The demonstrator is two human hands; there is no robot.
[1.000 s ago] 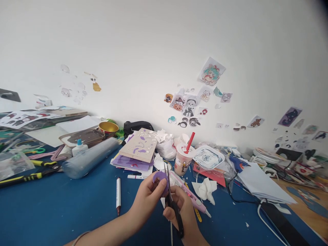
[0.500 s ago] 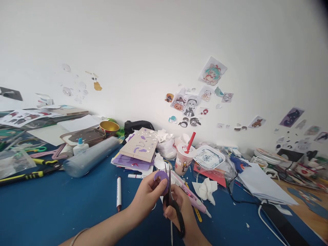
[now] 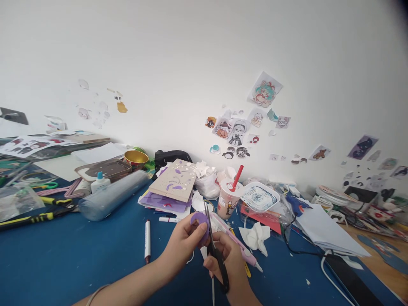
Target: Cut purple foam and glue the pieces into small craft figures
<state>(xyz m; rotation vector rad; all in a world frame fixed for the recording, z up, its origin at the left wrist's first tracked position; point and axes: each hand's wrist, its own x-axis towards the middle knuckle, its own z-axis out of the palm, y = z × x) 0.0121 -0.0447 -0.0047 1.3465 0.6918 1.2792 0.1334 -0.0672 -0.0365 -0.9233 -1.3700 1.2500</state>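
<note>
Between the thumb and fingers of my left hand (image 3: 184, 239) is a rounded purple piece (image 3: 200, 219), which looks like felt or foam sheet. My right hand (image 3: 230, 259) is wrapped round the black handles of a pair of scissors (image 3: 219, 264). Their blades point up and lie along the right edge of the purple piece, nearly closed. A pink glue gun (image 3: 247, 256) lies behind my right hand, partly hidden by it. To the left of my left wrist, a white marker (image 3: 147, 241) rests on the blue table.
A drink cup (image 3: 225, 204) with a red straw stands just beyond my hands. Further back is a board (image 3: 172, 191) with purple scraps on purple sheets. Crumpled tissue (image 3: 256, 237) and a phone (image 3: 352, 280) lie right; pliers (image 3: 60, 208) lie left.
The scissor blades have come closer together at the edge of the purple piece. Both hands stay in nearly the same place.
</note>
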